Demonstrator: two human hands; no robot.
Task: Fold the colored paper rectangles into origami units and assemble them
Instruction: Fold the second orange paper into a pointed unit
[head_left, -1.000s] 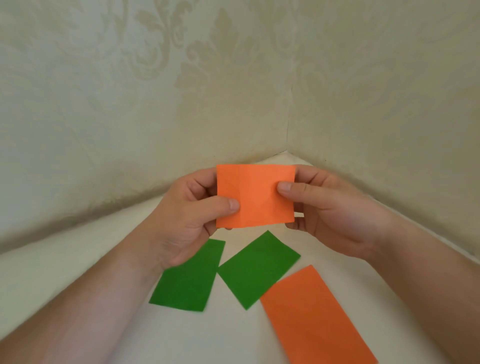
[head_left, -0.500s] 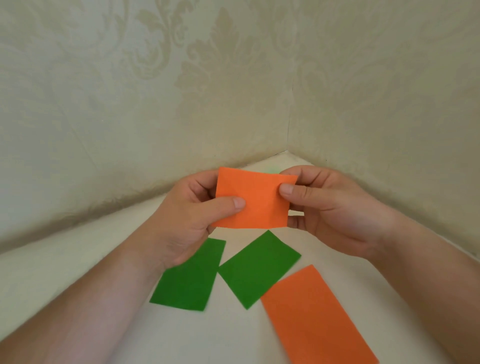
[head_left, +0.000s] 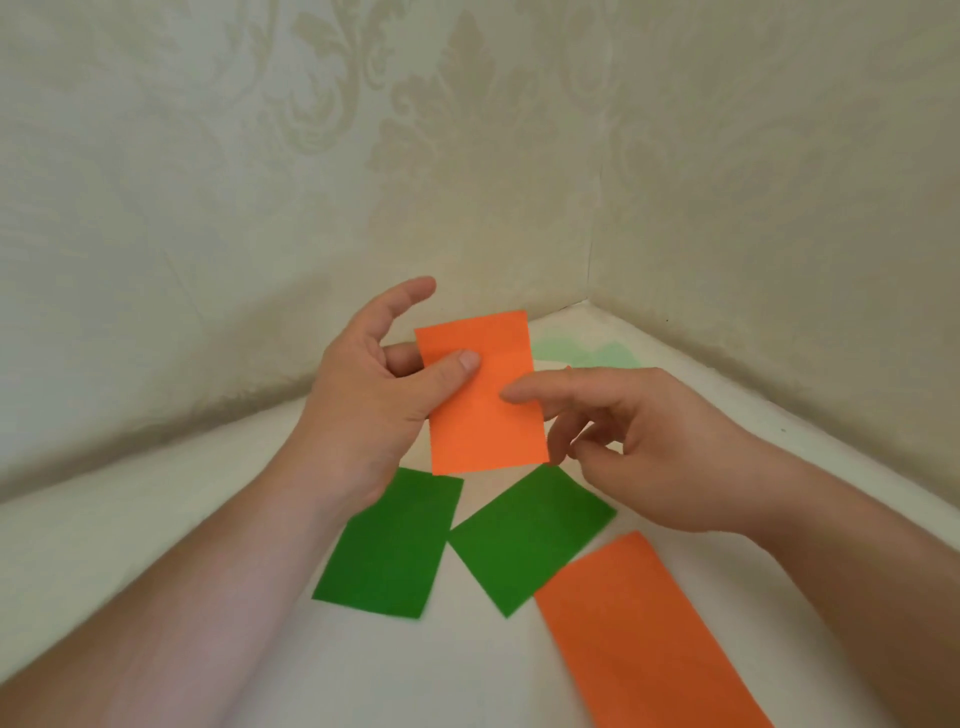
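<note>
The small orange paper rectangle (head_left: 480, 397) was held up off the pale bench (head_left: 156, 545) by one pinch alone, and that was judged the main risk: with only the left thumb on its front face near one long edge, the sheet could swing, sag or slip out, and any crease started from so loose a hold could run skewed to the edges. A crooked fold would be expected to spoil how the unit later slots into the others.

The left hand (head_left: 374, 395) was seen gripping the sheet, its thumb pressed on the front and a finger showing behind, while its forefinger was lifted clear above the top edge. The right hand (head_left: 639, 447) was loosely spread and gripped nothing; its forefinger tip was laid on or just over the sheet's right half, the other fingers hanging curled beside the lower right corner. Whether that tip actually touched could not be told.

Below the hands, two green paper rectangles (head_left: 395, 545) (head_left: 530, 535) lay flat, corner to corner, and a longer orange paper strip (head_left: 644, 639) lay under the right forearm, all unfolded.
</note>
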